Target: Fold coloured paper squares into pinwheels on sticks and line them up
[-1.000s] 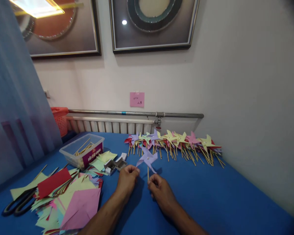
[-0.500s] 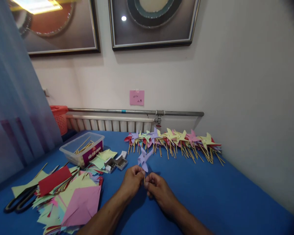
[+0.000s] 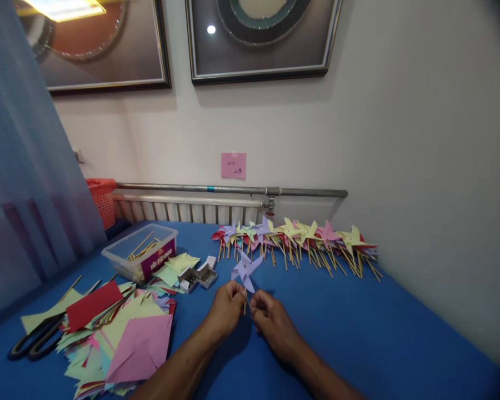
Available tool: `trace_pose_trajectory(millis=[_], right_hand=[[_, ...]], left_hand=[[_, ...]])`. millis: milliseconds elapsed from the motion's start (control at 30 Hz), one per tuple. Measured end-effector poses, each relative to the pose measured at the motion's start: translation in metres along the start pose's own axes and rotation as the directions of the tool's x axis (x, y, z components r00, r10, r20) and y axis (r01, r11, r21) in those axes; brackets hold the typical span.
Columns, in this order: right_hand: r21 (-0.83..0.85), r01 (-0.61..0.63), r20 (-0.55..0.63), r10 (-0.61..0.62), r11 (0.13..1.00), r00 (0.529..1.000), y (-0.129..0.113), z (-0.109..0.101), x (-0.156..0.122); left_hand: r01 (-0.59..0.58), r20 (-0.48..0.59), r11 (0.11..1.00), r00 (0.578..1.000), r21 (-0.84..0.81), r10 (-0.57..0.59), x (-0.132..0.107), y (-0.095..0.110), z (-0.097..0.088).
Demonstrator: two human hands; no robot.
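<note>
A purple paper pinwheel (image 3: 245, 270) on a thin wooden stick (image 3: 245, 304) stands upright over the blue table. My left hand (image 3: 226, 308) is closed, its thumb and fingers pinching the stick just below the pinwheel. Just right of the stick, my right hand (image 3: 270, 319) has its fingers curled together; whether anything is between its fingertips is hidden. Small open grey boxes (image 3: 206, 275) with tiny pieces in them lie beyond my left hand. Past the pinwheel, a long row of finished paper pinwheels (image 3: 306, 233) in several colours lies along the back of the table.
A clear plastic tub (image 3: 116, 256) at the left holds wooden sticks (image 3: 144, 250). Nearer are a pile of cut coloured paper (image 3: 139, 344) and black-handled scissors (image 3: 37, 339). A red basket (image 3: 103, 200), a radiator (image 3: 183, 211) and a pipe (image 3: 308, 193) stand behind the table.
My right hand has moved slightly right, off the stick. The pinwheel has turned to face me more fully. My left hand keeps its hold on the stick.
</note>
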State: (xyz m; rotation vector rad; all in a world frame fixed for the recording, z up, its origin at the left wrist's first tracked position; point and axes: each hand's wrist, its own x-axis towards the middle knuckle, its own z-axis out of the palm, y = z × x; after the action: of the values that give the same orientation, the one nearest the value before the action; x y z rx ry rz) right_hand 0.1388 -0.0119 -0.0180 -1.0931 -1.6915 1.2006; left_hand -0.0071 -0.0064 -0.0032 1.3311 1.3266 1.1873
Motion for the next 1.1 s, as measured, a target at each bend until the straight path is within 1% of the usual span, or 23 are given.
trace_pose_trajectory(millis=[67,200,400,500,667,767,833,900,967,1100], right_hand=[[0.005,0.003,0.012,-0.003,1.000,1.000,0.0000,0.0002,-0.0001],[-0.007,0.019,0.028,-0.018,1.000,0.999,0.0007,0.0011,-0.0004],[0.003,-0.001,0.007,0.001,1.000,1.000,0.0003,0.0024,-0.0002],[0.013,0.000,0.000,0.000,1.000,1.000,0.0003,0.0025,-0.0007],[-0.017,0.012,0.004,-0.012,1.000,1.000,-0.0019,0.0021,-0.0029],[-0.006,0.007,-0.001,-0.007,1.000,1.000,-0.0023,0.0027,-0.0029],[-0.030,0.006,-0.022,-0.006,1.000,1.000,-0.0018,0.0032,-0.0025],[-0.088,0.018,-0.056,-0.023,0.996,0.998,-0.0017,0.0034,-0.0022],[-0.143,0.038,-0.077,-0.049,0.989,0.996,-0.0026,0.0031,-0.0024],[-0.180,0.064,-0.065,-0.077,0.982,0.995,-0.0066,0.0022,-0.0037]], left_hand=[[0.011,-0.005,1.000,1.000,-0.023,-0.011,-0.0001,-0.0003,0.0010],[0.037,0.018,0.998,0.999,-0.046,-0.036,0.0003,-0.0016,0.0021],[-0.023,0.017,0.996,1.000,-0.091,0.024,0.0031,-0.0031,0.0019],[-0.002,0.031,0.990,1.000,-0.140,0.006,0.0048,-0.0039,0.0018],[0.017,0.005,0.982,1.000,-0.186,-0.017,0.0064,-0.0050,0.0023],[0.041,0.027,0.971,0.999,-0.235,-0.036,0.0055,-0.0042,0.0040],[0.074,0.049,0.960,0.997,-0.269,-0.063,0.0043,-0.0035,0.0054],[0.089,0.057,0.959,0.995,-0.271,-0.077,0.0030,-0.0028,0.0065],[0.084,0.056,0.962,0.996,-0.261,-0.072,0.0018,-0.0017,0.0072],[0.061,0.071,0.957,0.997,-0.284,-0.042,0.0002,0.0009,0.0075]])
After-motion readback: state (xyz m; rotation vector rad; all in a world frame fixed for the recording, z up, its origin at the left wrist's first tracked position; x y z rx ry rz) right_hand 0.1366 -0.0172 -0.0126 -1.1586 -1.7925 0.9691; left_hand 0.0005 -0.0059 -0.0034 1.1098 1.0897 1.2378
